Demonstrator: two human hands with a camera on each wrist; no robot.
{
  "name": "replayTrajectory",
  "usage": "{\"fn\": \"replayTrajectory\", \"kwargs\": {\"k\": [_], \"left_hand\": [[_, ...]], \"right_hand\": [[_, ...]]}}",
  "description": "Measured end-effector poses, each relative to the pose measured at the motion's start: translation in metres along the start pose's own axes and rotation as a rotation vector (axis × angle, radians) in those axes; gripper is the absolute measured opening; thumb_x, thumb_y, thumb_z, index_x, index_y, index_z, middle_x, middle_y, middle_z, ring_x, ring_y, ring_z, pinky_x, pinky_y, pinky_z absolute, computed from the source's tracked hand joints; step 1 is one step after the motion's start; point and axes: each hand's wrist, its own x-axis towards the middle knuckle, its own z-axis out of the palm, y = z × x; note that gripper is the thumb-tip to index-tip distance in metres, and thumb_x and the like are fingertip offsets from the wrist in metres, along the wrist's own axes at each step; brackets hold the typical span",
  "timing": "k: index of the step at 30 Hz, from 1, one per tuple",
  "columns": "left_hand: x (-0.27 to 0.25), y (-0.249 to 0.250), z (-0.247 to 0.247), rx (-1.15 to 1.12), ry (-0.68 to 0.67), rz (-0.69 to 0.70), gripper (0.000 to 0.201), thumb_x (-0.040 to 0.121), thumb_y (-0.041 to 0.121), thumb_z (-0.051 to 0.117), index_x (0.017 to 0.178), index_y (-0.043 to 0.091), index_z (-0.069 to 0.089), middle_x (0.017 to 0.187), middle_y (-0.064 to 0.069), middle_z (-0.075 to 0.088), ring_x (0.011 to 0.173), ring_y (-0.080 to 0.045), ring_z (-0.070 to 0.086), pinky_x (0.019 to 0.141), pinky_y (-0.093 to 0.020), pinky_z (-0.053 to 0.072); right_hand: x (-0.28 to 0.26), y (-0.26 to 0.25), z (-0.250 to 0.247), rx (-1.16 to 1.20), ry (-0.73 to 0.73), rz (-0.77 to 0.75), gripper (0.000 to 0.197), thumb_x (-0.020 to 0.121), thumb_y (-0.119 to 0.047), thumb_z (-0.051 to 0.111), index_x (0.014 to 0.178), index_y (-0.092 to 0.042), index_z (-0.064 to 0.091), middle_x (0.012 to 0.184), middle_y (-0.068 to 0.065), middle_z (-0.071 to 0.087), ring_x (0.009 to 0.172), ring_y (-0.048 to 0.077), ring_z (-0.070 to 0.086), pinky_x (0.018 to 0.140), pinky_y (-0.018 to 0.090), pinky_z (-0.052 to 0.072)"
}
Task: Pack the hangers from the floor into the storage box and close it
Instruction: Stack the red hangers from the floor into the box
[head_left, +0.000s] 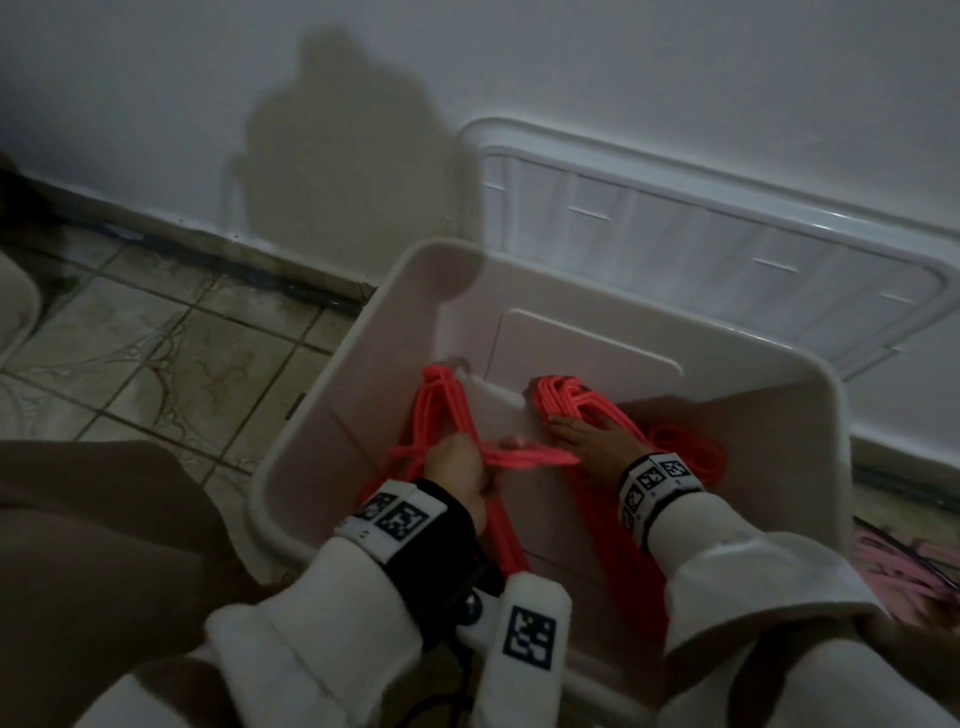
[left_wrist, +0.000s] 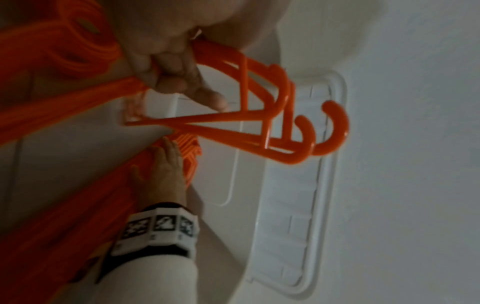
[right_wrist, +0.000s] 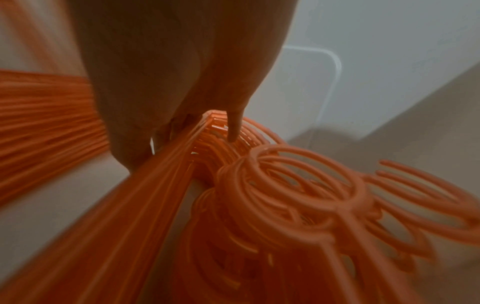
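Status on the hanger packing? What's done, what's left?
Done: a stack of orange hangers lies in the storage box, right hand flat on it. In hand: left hand grips a few more hangers inside the box. Left: pink hangers on the floor; lid leaning against the wall, box open.
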Motion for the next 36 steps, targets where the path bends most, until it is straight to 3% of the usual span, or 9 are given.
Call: {"fn": "replayTrajectory", "kwargs": {"k": [3,6,11,16,18,25,30,33,36], "left_hand": [[-0.007,0.013,-0.002,0.044,-0.076,-0.004,0.027,0.095,0.006,0.023,0.086,0.006,0.049,0.035,0.001,0.056,0.02,-0.007,0.04,0.028,-0.009,0.029],[-0.008,0.021,-0.005,0.034,-0.088,-0.024,0.033,0.094,0.004,0.023,0.067,0.005,0.042,0.036,-0.001,0.056,0.021,-0.007,0.037,0.037,-0.017,0.033],[0.0,0.013,-0.01,-0.031,-0.07,-0.012,0.035,0.094,0.004,0.023,0.071,0.009,0.049,0.041,0.001,0.06,0.029,-0.003,0.051,0.036,-0.011,0.033],[-0.007,0.013,-0.017,-0.132,-0.057,-0.093,0.034,0.091,0.005,0.022,0.068,0.008,0.046,0.033,-0.002,0.054,0.024,-0.01,0.049,0.042,-0.018,0.034],[-0.014,0.026,-0.017,-0.132,-0.08,-0.137,0.026,0.079,0.001,0.028,0.063,0.006,0.048,0.035,-0.004,0.052,0.025,-0.012,0.048,0.051,-0.022,0.03],[0.007,0.027,-0.028,-0.124,-0.114,-0.129,0.03,0.096,0.015,0.035,0.073,0.009,0.054,0.045,0.0,0.061,0.034,-0.01,0.055,0.049,-0.019,0.046],[0.027,0.003,-0.034,-0.157,0.002,-0.057,0.031,0.098,0.02,0.036,0.073,0.011,0.051,0.037,0.003,0.055,0.03,-0.006,0.05,0.033,-0.009,0.036],[0.04,-0.001,-0.033,-0.074,0.097,-0.053,0.025,0.099,0.009,0.034,0.097,0.006,0.058,0.047,-0.004,0.06,0.052,-0.017,0.063,0.039,-0.018,0.048],[0.039,-0.005,-0.025,0.083,0.202,-0.136,0.042,0.1,0.011,0.031,0.139,-0.003,0.033,0.124,-0.016,0.052,0.124,-0.031,0.049,0.09,-0.028,0.047]], "right_hand": [[0.002,0.003,0.014,0.054,0.038,-0.007,0.035,0.065,-0.02,0.043,0.078,-0.009,0.075,0.102,0.008,0.071,0.097,0.023,0.068,0.067,0.062,0.051],[-0.003,-0.002,-0.002,-0.05,0.007,0.019,0.041,0.084,-0.013,0.043,0.121,-0.004,0.059,0.141,0.01,0.045,0.134,0.022,0.039,0.106,0.059,0.028],[0.009,0.007,0.026,0.077,0.084,-0.016,0.029,0.053,-0.031,0.055,0.068,-0.016,0.075,0.089,-0.004,0.074,0.085,0.011,0.071,0.058,0.048,0.056],[0.002,0.003,0.011,0.023,0.027,-0.024,0.044,0.074,-0.014,0.067,0.115,-0.002,0.063,0.136,0.011,0.051,0.131,0.028,0.043,0.101,0.065,0.027],[0.004,0.004,0.012,0.077,0.056,-0.027,0.034,0.071,-0.02,0.062,0.1,-0.004,0.07,0.121,0.01,0.063,0.118,0.025,0.057,0.085,0.068,0.042],[0.009,0.001,0.022,0.107,0.065,0.047,0.044,0.097,-0.018,0.034,0.141,-0.012,0.035,0.156,-0.001,0.016,0.145,0.013,0.005,0.116,0.043,0.007],[0.005,0.006,0.028,0.111,0.079,-0.045,0.043,0.049,-0.013,0.084,0.089,-0.002,0.072,0.114,0.015,0.066,0.112,0.033,0.059,0.08,0.069,0.042],[0.009,0.002,0.025,0.118,0.062,-0.013,0.046,0.066,-0.018,0.076,0.108,-0.003,0.066,0.134,0.012,0.053,0.131,0.027,0.043,0.097,0.067,0.032],[0.009,0.001,0.017,0.046,-0.005,0.02,0.049,0.088,-0.019,0.052,0.135,-0.009,0.044,0.154,0.003,0.02,0.145,0.015,0.009,0.115,0.048,0.009]]}}
